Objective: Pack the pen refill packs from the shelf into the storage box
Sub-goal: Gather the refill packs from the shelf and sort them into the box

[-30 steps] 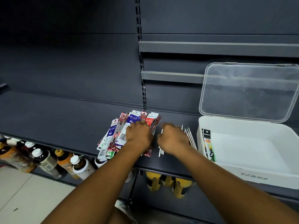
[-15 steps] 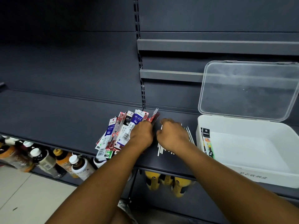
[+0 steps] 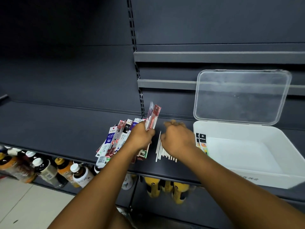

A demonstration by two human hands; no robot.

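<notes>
Left hand [image 3: 141, 138] clamps red refill packs [image 3: 153, 116] upright, a loose bundle liable to slip before reaching the storage box [image 3: 247, 177]; right hand [image 3: 178, 138], grip unclear

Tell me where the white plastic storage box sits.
In the head view, the white plastic storage box sits on the dark shelf, right of the right hand.

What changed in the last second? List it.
The left hand gripped a red refill pack and lifted it off the fanned pile of packs, tipping it upright. The right hand stayed over the loose white refills. The pile, the refills, the open storage box and the packs inside it stayed put.
</notes>
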